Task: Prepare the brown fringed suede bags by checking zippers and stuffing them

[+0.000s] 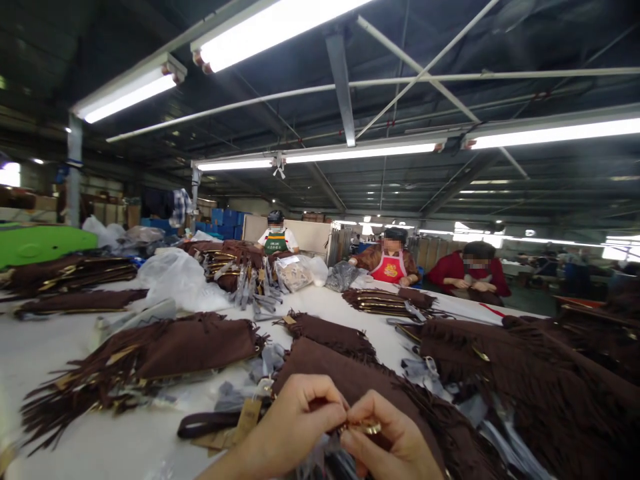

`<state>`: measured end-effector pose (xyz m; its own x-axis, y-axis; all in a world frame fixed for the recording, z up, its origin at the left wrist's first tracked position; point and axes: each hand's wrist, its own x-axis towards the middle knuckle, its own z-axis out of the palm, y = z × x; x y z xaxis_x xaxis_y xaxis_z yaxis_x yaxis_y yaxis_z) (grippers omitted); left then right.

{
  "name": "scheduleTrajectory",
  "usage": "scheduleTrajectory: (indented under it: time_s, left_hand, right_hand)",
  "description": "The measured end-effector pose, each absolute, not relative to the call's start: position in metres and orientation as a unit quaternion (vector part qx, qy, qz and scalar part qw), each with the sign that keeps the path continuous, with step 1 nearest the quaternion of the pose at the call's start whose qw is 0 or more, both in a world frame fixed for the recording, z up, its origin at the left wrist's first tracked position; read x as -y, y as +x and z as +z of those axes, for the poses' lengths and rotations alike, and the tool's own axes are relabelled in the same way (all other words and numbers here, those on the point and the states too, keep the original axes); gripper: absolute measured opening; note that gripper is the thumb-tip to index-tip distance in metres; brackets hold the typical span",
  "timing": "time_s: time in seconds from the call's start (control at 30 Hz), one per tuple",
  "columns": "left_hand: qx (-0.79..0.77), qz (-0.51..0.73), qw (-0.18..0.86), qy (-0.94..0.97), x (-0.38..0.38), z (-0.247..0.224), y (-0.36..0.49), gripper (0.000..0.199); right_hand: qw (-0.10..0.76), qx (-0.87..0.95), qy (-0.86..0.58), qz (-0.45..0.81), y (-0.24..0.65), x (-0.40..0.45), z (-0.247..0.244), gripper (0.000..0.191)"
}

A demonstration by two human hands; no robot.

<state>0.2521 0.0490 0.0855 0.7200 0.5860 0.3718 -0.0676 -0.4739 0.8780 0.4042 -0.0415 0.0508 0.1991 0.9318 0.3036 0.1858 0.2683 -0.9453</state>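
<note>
At six o'clock, the right hand (393, 437) is pinching a gold-coloured metal piece (371, 427), and the left hand (300, 423) is closing its fingertips just beside it. Bracing the left while the right is making small turns is probably giving best control (fine hardware slips easily). A brown fringed piece (327, 367) is lying at twelve o'clock from the hands. Fingers are hiding the metal's inner end; whatever the left is gripping, I cannot tell. The frame's bottom edge is cutting off both wrists.
</note>
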Motion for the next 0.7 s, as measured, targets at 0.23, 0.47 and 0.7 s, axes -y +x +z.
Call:
scheduleTrajectory:
  time_s: [0.23,0.47,0.7]
  left_hand:
    - [-0.082,0.405,0.366,0.834,-0.046,0.128,0.251,0.016]
    - [-0.002,0.317,0.287,0.904,-0.045,0.135,0.26,0.006]
    - [-0.153,0.104,0.045,0.982,-0.104,0.08,0.259,0.012]
  right_hand:
    - [0.517,0.603,-0.603,-0.074,0.426,0.062,0.066,0.03]
    - [0.528,0.642,-0.556,0.001,0.423,0.068,0.075,0.022]
    - [0.447,0.649,-0.548,0.279,0.445,0.093,0.098,0.025]
